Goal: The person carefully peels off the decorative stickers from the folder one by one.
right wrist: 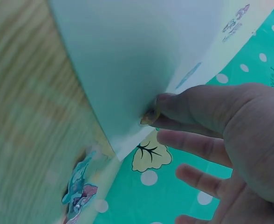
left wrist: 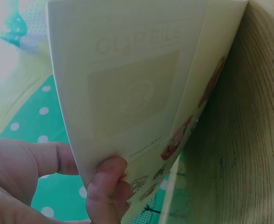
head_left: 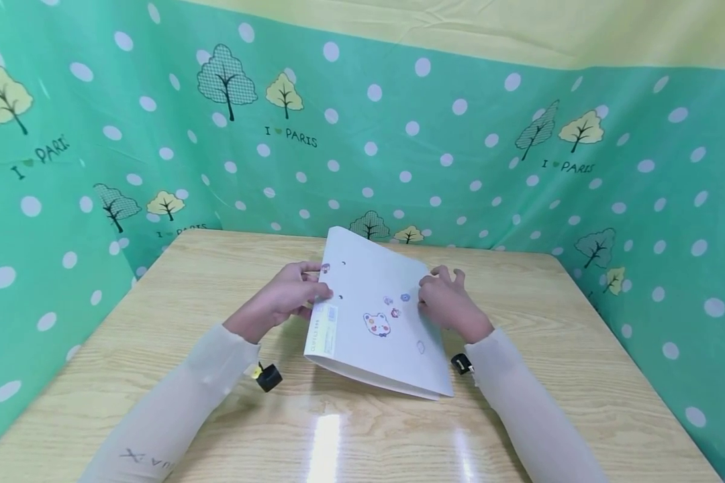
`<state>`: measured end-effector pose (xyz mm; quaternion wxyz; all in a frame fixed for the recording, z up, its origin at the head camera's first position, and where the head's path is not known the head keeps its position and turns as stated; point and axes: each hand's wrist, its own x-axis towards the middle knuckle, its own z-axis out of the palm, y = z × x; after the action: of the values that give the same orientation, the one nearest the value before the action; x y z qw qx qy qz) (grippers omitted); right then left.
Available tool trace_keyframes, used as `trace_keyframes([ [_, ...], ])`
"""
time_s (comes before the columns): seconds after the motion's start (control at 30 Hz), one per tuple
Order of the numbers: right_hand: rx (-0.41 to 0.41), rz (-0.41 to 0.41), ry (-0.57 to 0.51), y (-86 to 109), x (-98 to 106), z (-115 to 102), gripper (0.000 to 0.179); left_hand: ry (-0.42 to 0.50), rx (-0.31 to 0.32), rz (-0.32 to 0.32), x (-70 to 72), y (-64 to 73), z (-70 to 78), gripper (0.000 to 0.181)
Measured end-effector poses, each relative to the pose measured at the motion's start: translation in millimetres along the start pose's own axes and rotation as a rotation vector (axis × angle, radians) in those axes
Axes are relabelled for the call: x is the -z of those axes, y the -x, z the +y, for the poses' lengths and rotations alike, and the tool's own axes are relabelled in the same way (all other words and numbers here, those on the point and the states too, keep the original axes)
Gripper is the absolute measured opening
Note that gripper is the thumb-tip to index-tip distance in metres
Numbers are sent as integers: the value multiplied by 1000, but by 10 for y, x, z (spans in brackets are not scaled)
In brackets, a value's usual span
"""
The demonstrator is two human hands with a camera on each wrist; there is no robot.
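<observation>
A white clip file with small stickers on its cover, including a bear-face sticker, stands tilted over the table. My left hand grips its left edge, thumb on the cover and fingers behind. In the left wrist view, "CLIP FILE" print shows faintly, with coloured stickers farther down. At the upper right part of the cover is my right hand. Its thumb and forefinger pinch a small yellowish piece right at the cover, while the other fingers are spread. I cannot tell what this piece is.
Beyond the file's corner in the right wrist view lies a colourful sticker-like piece on the wooden table. Behind the table hangs a green dotted curtain. Each wrist carries a small black camera.
</observation>
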<state>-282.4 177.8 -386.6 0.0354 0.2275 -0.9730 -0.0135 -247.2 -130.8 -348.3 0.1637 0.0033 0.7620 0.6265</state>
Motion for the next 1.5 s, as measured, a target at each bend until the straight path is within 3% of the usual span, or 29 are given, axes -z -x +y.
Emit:
trace_keyframes([
  [0.37,-71,34,-31,44,99,203,20,3,0,6,5,15,1,71],
  [0.67,-119,-13,-7,53,0,378,17,10,10,7,-8,18,17,70],
  [1.03,-158,-111,-110,59,-50,447,16,4,10,7,-7,-4,-9,69],
  [1.5,-126,-37,-128,99,112,393,22,-3,8,8,-14,15,19,69],
])
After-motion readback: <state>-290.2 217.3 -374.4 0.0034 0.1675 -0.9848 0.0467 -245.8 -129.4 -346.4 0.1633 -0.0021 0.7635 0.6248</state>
